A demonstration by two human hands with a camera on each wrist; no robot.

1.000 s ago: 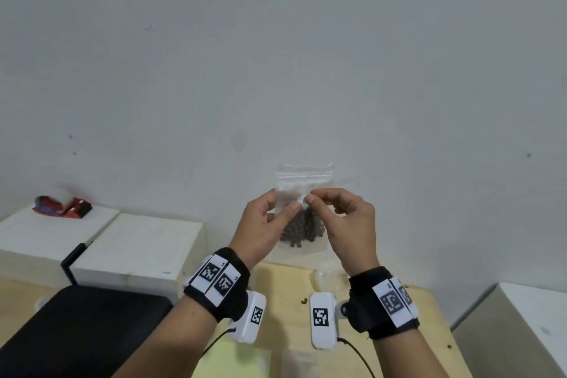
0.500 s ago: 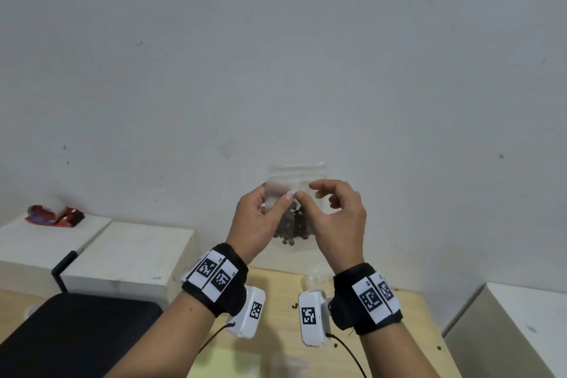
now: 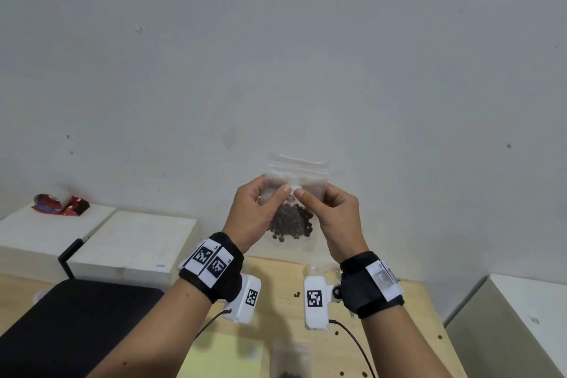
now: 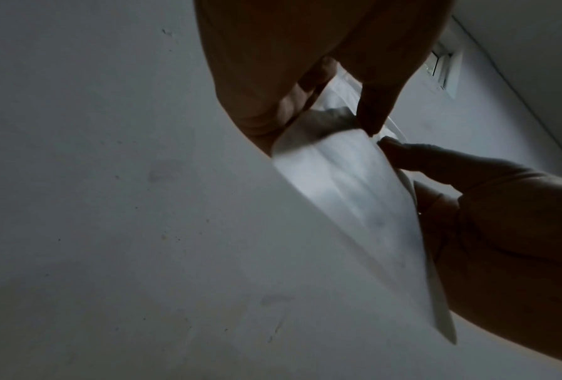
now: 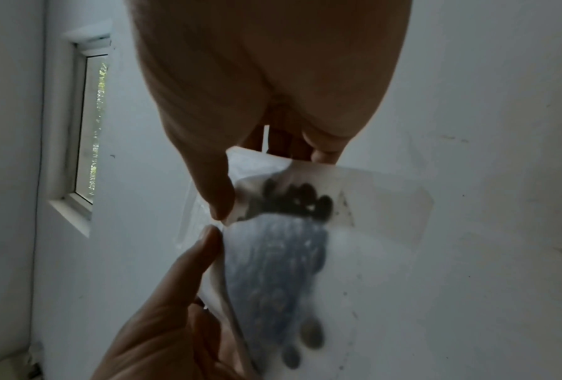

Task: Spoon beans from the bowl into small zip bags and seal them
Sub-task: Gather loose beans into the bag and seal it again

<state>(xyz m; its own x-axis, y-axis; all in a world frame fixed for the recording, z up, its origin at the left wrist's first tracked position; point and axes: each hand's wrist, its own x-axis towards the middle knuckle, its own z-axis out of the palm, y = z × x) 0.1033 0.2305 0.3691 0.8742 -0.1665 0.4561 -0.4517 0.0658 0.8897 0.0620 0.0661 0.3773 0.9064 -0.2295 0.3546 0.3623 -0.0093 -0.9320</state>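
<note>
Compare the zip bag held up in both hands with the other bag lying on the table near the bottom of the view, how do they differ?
The held zip bag is up in front of the wall, pinched by the left hand and right hand; the table bag lies flat on the wooden table, untouched. The held zip bag shows whole, its beans pooled at the bottom; the table bag is cut off by the frame edge and blurred. Both are small, clear and hold dark beans.

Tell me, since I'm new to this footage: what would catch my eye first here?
First, the small clear zip bag held up against the pale wall, dark beans pooled in its bottom. The left hand and right hand both pinch it just below the zip strip, thumbs nearly meeting. Next, the black wristbands with white coded tags, and off left a red tape dispenser on a white block.
</note>
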